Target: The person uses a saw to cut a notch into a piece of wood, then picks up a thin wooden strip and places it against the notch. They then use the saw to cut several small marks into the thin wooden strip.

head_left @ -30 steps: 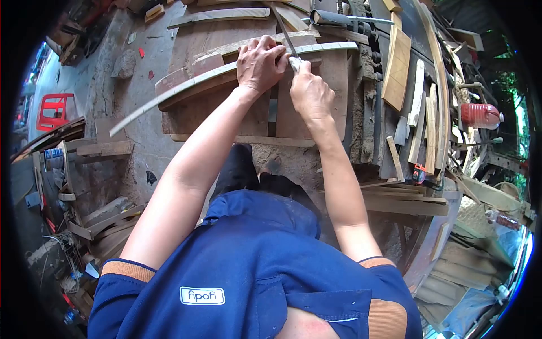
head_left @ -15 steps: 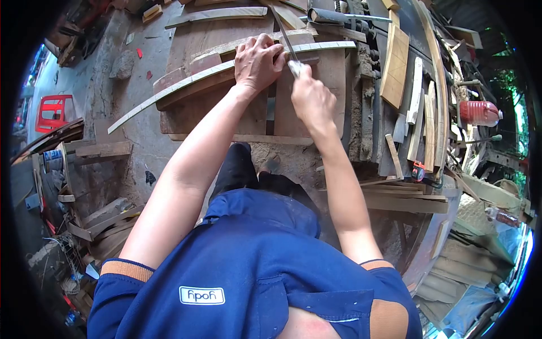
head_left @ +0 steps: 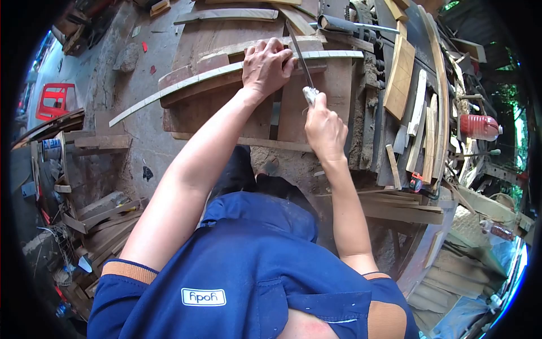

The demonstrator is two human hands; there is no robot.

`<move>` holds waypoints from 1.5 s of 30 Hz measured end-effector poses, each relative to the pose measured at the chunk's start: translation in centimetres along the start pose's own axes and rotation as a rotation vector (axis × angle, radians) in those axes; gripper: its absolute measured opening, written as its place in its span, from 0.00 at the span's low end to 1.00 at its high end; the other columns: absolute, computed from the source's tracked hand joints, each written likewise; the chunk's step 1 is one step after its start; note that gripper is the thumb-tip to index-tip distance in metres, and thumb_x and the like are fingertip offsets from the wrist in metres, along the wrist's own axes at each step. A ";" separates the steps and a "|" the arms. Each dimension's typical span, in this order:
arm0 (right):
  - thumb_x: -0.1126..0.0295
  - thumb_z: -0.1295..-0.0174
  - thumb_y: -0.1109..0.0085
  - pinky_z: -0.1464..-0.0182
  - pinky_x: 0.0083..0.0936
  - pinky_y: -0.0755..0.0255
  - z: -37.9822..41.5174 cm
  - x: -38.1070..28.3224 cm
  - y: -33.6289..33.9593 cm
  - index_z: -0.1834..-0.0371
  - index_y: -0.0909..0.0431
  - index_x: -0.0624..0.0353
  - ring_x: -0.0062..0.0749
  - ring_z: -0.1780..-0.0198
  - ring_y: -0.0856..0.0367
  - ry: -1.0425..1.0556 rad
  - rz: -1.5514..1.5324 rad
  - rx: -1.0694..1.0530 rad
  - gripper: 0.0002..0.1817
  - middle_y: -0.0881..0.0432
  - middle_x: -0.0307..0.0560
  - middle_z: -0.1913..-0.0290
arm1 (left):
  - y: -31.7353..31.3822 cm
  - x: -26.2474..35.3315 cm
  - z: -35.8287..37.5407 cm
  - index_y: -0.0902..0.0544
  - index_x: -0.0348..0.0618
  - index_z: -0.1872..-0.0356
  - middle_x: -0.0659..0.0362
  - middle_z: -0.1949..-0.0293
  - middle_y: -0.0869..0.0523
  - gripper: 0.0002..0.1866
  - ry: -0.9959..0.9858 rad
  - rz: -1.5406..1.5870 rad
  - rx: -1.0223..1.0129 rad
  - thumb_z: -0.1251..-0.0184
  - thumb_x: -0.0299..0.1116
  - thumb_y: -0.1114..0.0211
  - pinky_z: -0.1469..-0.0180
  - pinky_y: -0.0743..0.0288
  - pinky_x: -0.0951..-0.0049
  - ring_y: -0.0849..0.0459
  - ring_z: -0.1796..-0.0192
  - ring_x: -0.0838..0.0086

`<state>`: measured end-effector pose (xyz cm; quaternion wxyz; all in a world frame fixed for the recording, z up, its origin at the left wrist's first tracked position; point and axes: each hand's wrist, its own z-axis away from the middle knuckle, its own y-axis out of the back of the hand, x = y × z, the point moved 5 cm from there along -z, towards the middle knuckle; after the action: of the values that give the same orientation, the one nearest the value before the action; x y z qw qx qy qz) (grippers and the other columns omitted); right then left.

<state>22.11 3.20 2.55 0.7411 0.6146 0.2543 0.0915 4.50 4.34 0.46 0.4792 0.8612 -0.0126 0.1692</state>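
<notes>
A long, thin, curved strip of pale wood with cross marks [head_left: 169, 89] lies over reddish-brown wooden blocks [head_left: 203, 90] on a brown board worktop [head_left: 254, 121], its left end reaching out past the worktop's edge. The left hand [head_left: 268, 66] is on the strip near its middle, fingers bent and close together, bearing down on it; whether the fingertips wrap under the wood cannot be told. The right hand [head_left: 326, 133] has its fingers clenched around the whitish handle of a tool with a long, narrow, dark metal blade [head_left: 304, 65]. The blade slants up and away, crossing the strip just beside the left hand; whether it touches the wood is unclear. To the right, beyond a row of loose wood pieces [head_left: 400, 76], is a clear plastic bottle with red contents [head_left: 479, 127]; how full it is cannot be told. Farther down the right side is a smaller clear bottle with dark reddish-brown contents [head_left: 500, 230]. At the far left, a blue-and-white cylindrical can [head_left: 52, 149] sits among wood scraps, its inside too small to make out. Above it in view, on the grey floor, is a red plastic openwork object [head_left: 55, 101].
</notes>
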 end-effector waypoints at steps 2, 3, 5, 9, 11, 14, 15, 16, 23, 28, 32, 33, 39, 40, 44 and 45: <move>0.65 0.29 0.56 0.62 0.51 0.19 -1.3 -0.5 -0.3 0.50 0.31 0.61 0.58 0.64 0.12 0.010 -0.014 0.004 0.12 0.14 0.63 0.69 | -0.1 -0.1 0.3 0.11 0.56 0.60 0.65 0.58 0.18 0.11 -0.002 -0.001 -0.007 0.39 0.46 0.32 0.47 0.29 0.63 0.20 0.51 0.67; 0.65 0.29 0.57 0.61 0.51 0.19 -3.0 -0.8 -0.2 0.50 0.31 0.61 0.58 0.63 0.12 0.027 -0.021 0.031 0.12 0.14 0.64 0.69 | -0.1 0.0 0.0 0.11 0.56 0.60 0.65 0.58 0.18 0.11 -0.009 -0.001 0.009 0.39 0.45 0.32 0.47 0.28 0.63 0.20 0.51 0.67; 0.66 0.28 0.60 0.60 0.50 0.19 -5.6 -1.6 -1.3 0.52 0.32 0.60 0.58 0.62 0.13 0.013 -0.039 0.091 0.11 0.14 0.64 0.68 | 0.0 0.1 0.1 0.11 0.56 0.60 0.65 0.58 0.18 0.11 -0.005 -0.005 -0.006 0.39 0.45 0.32 0.47 0.28 0.63 0.20 0.51 0.67; 0.65 0.28 0.59 0.61 0.51 0.19 -1.6 -0.7 -0.3 0.52 0.32 0.59 0.58 0.63 0.12 -0.001 -0.032 0.047 0.11 0.14 0.64 0.68 | -0.3 -0.3 -0.3 0.11 0.56 0.59 0.65 0.58 0.18 0.11 -0.020 -0.007 -0.005 0.39 0.46 0.32 0.47 0.28 0.63 0.21 0.52 0.67; 0.65 0.28 0.58 0.61 0.51 0.19 -1.0 -0.2 0.0 0.52 0.32 0.59 0.58 0.63 0.12 0.000 -0.022 0.001 0.11 0.14 0.64 0.69 | -0.4 -0.3 -0.1 0.11 0.57 0.63 0.65 0.58 0.18 0.10 0.006 0.037 -0.002 0.40 0.46 0.34 0.45 0.30 0.60 0.21 0.49 0.65; 0.64 0.28 0.57 0.62 0.51 0.19 -1.4 -0.7 0.5 0.53 0.31 0.60 0.58 0.64 0.13 0.014 -0.053 0.012 0.11 0.14 0.64 0.69 | -0.5 -0.3 0.0 0.11 0.57 0.61 0.65 0.57 0.18 0.11 0.013 0.015 -0.012 0.39 0.47 0.33 0.45 0.30 0.61 0.21 0.49 0.66; 0.65 0.29 0.57 0.62 0.51 0.19 -3.2 -0.8 -0.5 0.53 0.31 0.60 0.58 0.64 0.13 0.029 -0.028 0.050 0.11 0.14 0.63 0.69 | -0.3 -0.1 -0.1 0.10 0.57 0.59 0.65 0.57 0.18 0.12 0.002 -0.016 -0.011 0.38 0.46 0.33 0.46 0.29 0.63 0.21 0.50 0.67; 0.65 0.29 0.57 0.62 0.51 0.19 -4.7 -1.2 -1.4 0.53 0.31 0.60 0.58 0.64 0.13 0.025 -0.042 0.082 0.11 0.14 0.63 0.69 | -0.2 0.0 -0.1 0.10 0.57 0.59 0.65 0.57 0.18 0.12 -0.007 -0.013 -0.009 0.38 0.46 0.33 0.46 0.29 0.63 0.21 0.50 0.67; 0.65 0.30 0.55 0.62 0.52 0.19 0.1 -0.1 -0.1 0.49 0.31 0.59 0.58 0.64 0.12 -0.017 -0.030 -0.005 0.12 0.14 0.63 0.70 | 0.0 -0.2 -0.3 0.10 0.57 0.59 0.65 0.57 0.18 0.12 0.011 -0.015 -0.021 0.39 0.46 0.33 0.46 0.28 0.64 0.20 0.51 0.67; 0.66 0.29 0.57 0.62 0.52 0.19 -5.6 -1.8 -1.0 0.53 0.31 0.60 0.57 0.64 0.12 0.032 -0.037 0.115 0.10 0.14 0.63 0.70 | -0.5 -0.1 -0.1 0.11 0.57 0.61 0.65 0.57 0.18 0.11 -0.001 0.017 0.003 0.40 0.46 0.33 0.46 0.29 0.62 0.21 0.50 0.66; 0.66 0.30 0.55 0.63 0.53 0.19 -3.1 -0.7 -0.9 0.52 0.31 0.60 0.59 0.65 0.13 0.033 -0.062 0.095 0.11 0.14 0.64 0.70 | -0.6 -0.1 0.1 0.11 0.58 0.63 0.65 0.57 0.18 0.10 0.005 0.037 0.001 0.40 0.47 0.33 0.45 0.31 0.60 0.21 0.49 0.65; 0.66 0.30 0.55 0.63 0.53 0.19 -1.9 -0.5 -0.4 0.52 0.31 0.60 0.59 0.65 0.13 0.044 -0.058 0.093 0.11 0.14 0.64 0.70 | -0.5 -0.1 0.0 0.11 0.58 0.63 0.65 0.57 0.18 0.10 0.013 0.042 -0.001 0.41 0.47 0.33 0.45 0.30 0.60 0.21 0.49 0.65; 0.65 0.30 0.56 0.61 0.51 0.19 -5.4 -1.5 -0.9 0.51 0.31 0.60 0.58 0.63 0.12 0.038 -0.045 0.095 0.12 0.14 0.65 0.68 | -0.6 -0.1 -0.1 0.11 0.57 0.63 0.64 0.57 0.18 0.10 0.006 0.030 0.005 0.41 0.46 0.33 0.45 0.31 0.60 0.21 0.49 0.65; 0.65 0.30 0.56 0.59 0.51 0.19 -6.3 -1.8 -1.1 0.50 0.31 0.60 0.58 0.62 0.12 0.010 -0.037 0.072 0.12 0.14 0.65 0.68 | -0.5 -0.1 0.0 0.11 0.58 0.63 0.64 0.57 0.18 0.10 0.011 0.029 -0.001 0.40 0.46 0.33 0.45 0.31 0.60 0.21 0.49 0.65; 0.65 0.29 0.56 0.62 0.52 0.19 -3.2 -0.8 -0.7 0.50 0.31 0.60 0.59 0.63 0.12 0.018 -0.023 0.053 0.12 0.14 0.65 0.68 | -0.1 -0.1 -0.2 0.11 0.57 0.61 0.65 0.58 0.18 0.10 0.002 0.028 -0.010 0.40 0.45 0.33 0.46 0.30 0.61 0.20 0.50 0.66; 0.65 0.29 0.56 0.62 0.52 0.19 -2.3 -0.7 -0.2 0.50 0.31 0.60 0.59 0.63 0.12 0.029 -0.020 0.050 0.12 0.14 0.65 0.68 | 0.1 -0.1 -0.2 0.11 0.57 0.60 0.65 0.58 0.18 0.11 -0.004 0.016 -0.019 0.40 0.45 0.32 0.47 0.29 0.63 0.20 0.51 0.66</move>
<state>20.37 4.87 2.30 0.7226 0.6290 0.2735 0.0864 4.38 4.49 0.60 0.4861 0.8567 -0.0223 0.1711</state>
